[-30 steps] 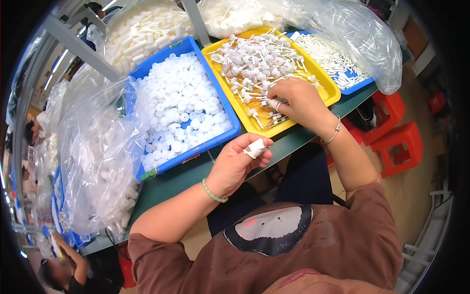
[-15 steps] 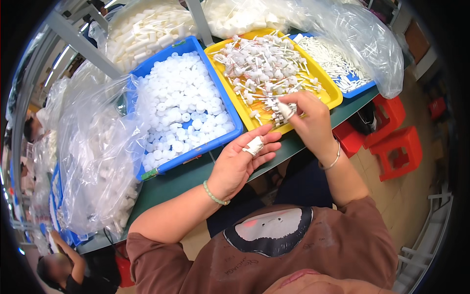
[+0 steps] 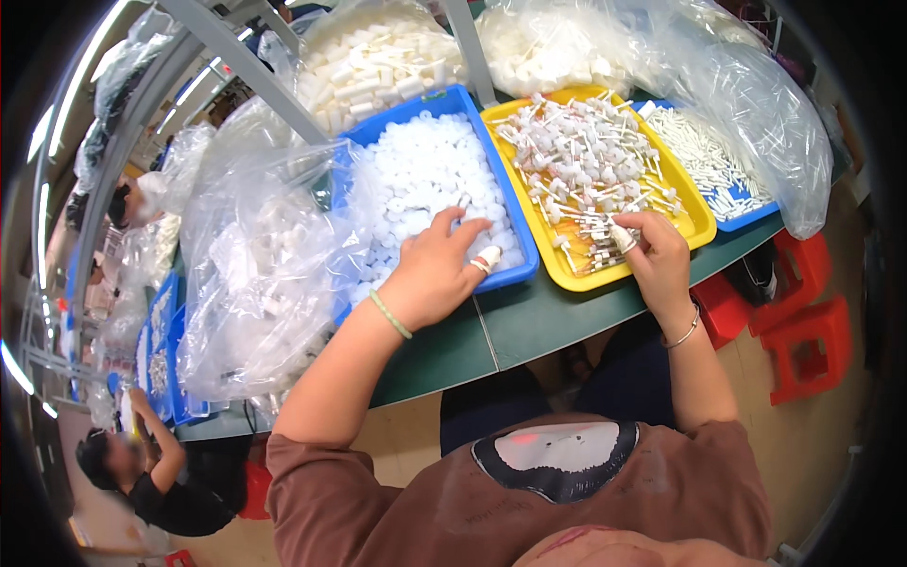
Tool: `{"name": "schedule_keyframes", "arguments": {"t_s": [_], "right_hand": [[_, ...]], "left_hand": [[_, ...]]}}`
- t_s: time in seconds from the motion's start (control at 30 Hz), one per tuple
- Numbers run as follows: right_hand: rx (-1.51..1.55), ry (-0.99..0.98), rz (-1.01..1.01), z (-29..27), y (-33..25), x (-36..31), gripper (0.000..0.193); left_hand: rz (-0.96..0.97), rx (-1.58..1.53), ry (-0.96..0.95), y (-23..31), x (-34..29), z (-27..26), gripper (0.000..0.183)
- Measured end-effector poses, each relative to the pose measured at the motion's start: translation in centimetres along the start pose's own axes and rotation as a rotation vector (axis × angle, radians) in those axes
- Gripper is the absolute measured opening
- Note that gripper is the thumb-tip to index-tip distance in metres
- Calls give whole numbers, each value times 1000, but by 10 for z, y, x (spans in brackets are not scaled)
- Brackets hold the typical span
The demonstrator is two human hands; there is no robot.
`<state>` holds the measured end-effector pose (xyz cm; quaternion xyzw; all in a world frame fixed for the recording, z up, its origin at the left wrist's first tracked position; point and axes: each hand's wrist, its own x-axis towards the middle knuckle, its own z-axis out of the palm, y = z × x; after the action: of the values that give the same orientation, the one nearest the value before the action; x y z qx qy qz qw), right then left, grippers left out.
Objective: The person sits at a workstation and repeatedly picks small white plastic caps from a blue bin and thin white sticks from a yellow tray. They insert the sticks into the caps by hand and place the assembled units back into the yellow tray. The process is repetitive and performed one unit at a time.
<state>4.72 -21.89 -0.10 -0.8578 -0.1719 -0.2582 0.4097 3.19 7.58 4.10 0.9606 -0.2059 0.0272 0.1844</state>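
Observation:
My left hand reaches over the near part of a blue tray heaped with small translucent white plastic discs. Its fingers are apart, the fingertips among the discs, and white tape wraps the thumb. At the near side of a yellow tray, my right hand is closed, thumb and forefinger pinched together, with white wrapping on one digit. What sits in that pinch is too small to make out. Beside it lies a row of thin sticks; behind these, sticks with white discs on them form a pile.
A second blue tray on the right holds short white rods. Clear plastic bags flank the trays, and bags of white cylinders stand behind. Red stools are at right. Another person sits at lower left.
My left hand has turned from palm up to palm down and moved over the discs in the blue tray. My right hand has lowered to the sticks in the yellow tray. The view has shifted.

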Motion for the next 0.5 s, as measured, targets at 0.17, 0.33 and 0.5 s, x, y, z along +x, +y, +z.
{"name": "schedule_keyframes", "arguments": {"t_s": [0.17,0.33,0.5], "right_hand": [[87,49,29,2,-2,1,19],[62,69,-35,-1,2,-2,18],[77,66,-13,-1,-1,-3,15]], "left_hand": [[-164,-110,-144,1,6,-7,33],[-183,-233,-182,12,8,-12,32],[-139,-201,-215,3,11,-6,32]]}}
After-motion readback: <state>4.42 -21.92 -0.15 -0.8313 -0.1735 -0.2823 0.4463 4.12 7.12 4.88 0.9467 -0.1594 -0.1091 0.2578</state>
